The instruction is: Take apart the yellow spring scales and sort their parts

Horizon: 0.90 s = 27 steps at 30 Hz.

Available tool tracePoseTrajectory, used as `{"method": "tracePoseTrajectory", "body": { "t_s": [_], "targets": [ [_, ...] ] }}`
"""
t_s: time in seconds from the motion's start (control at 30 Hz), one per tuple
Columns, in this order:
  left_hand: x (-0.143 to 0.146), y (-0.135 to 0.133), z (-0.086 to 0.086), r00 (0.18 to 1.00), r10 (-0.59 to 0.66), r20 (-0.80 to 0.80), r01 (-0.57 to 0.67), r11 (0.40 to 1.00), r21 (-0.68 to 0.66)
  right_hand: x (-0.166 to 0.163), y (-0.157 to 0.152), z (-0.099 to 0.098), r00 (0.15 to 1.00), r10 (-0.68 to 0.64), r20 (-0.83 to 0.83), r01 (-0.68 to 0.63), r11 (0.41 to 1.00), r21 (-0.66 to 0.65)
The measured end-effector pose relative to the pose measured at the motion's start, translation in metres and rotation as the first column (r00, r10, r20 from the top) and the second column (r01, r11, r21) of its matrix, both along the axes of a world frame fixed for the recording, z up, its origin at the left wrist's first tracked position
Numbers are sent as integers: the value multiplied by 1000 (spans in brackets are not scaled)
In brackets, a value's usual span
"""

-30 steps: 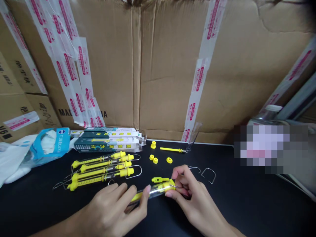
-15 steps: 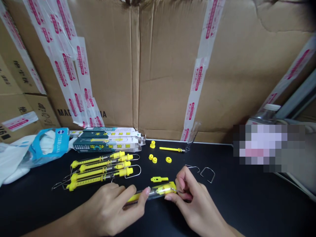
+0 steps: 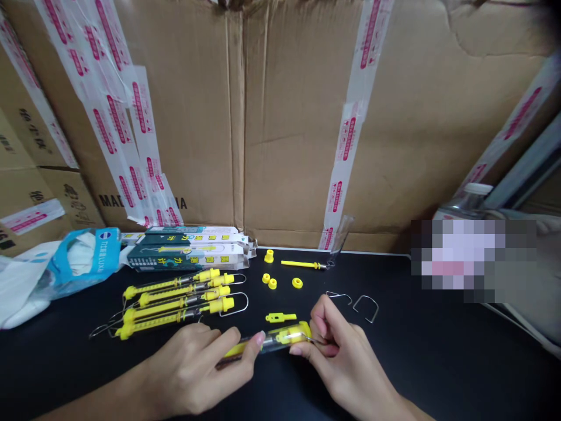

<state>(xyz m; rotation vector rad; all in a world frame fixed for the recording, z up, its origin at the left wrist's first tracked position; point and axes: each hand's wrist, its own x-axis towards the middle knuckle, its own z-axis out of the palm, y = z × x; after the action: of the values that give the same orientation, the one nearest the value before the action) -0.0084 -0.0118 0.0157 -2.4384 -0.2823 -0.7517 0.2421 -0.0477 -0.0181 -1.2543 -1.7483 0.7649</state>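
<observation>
My left hand (image 3: 199,368) grips the left part of a clear tube with a yellow insert, a spring scale (image 3: 274,340), just above the black table (image 3: 438,362). My right hand (image 3: 339,354) pinches its right end with thumb and fingers closed. A small yellow clip piece (image 3: 280,317) lies just behind the tube. Several finished yellow spring scales (image 3: 175,298) lie in a row to the left. Small yellow caps (image 3: 280,282), a yellow rod (image 3: 304,265) and two wire hooks (image 3: 355,304) lie behind my hands.
Flat printed boxes (image 3: 188,248) are stacked behind the finished scales. A white and blue plastic bag (image 3: 65,266) sits at far left. Taped cardboard cartons (image 3: 284,117) wall in the back. A blurred patch and a bottle (image 3: 471,196) stand at the right.
Both hands have stayed on the tube; the view has shifted slightly. My right fingers have moved a little at the tube's right end.
</observation>
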Motion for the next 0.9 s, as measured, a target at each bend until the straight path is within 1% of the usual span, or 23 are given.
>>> {"method": "tracePoseTrajectory", "body": {
  "t_s": [0.07, 0.1, 0.2, 0.27, 0.4, 0.53, 0.67, 0.73, 0.8, 0.83, 0.9],
  "targets": [
    [0, 2, -2, 1000, -1, 4, 1, 1000, -12, 2, 2, -1, 1000, -26, -15, 26, 1000, 15],
    [-1, 2, -3, 1000, 5, -6, -6, 999, -32, 4, 5, -1, 997, -66, -29, 67, 997, 31],
    [-5, 0, -3, 999, 36, -40, -39, 996, -77, 17, 17, 3, 967, -237, -93, 244, 966, 81],
    [-8, -3, -3, 996, 71, -53, -75, 993, -89, 26, 25, 6, 959, -259, -111, 268, 960, 75],
    [-13, -4, -7, 991, 132, -35, -136, 976, -168, 28, 26, 11, 975, -207, -82, 212, 975, 60],
    [-13, 1, -16, 985, 170, -10, -168, 960, -224, 26, 19, 22, 983, -182, 9, 178, 971, 162],
    [-10, 3, -22, 983, 151, 99, -125, 965, -232, 44, 23, 44, 971, -184, 152, 141, 957, 255],
    [-9, 4, -22, 978, 151, 141, -113, 962, -249, 60, 29, 53, 960, -150, 237, 93, 967, 235],
    [-8, 4, -21, 977, 159, 141, -116, 956, -271, 76, 36, 59, 944, -88, 318, 32, 984, 178],
    [-8, 4, -20, 977, 163, 141, -119, 954, -275, 84, 39, 60, 930, -52, 363, -1, 990, 144],
    [-8, 5, -19, 974, 172, 149, -125, 952, -280, 98, 45, 58, 907, -19, 421, -20, 996, 88]
  ]
}}
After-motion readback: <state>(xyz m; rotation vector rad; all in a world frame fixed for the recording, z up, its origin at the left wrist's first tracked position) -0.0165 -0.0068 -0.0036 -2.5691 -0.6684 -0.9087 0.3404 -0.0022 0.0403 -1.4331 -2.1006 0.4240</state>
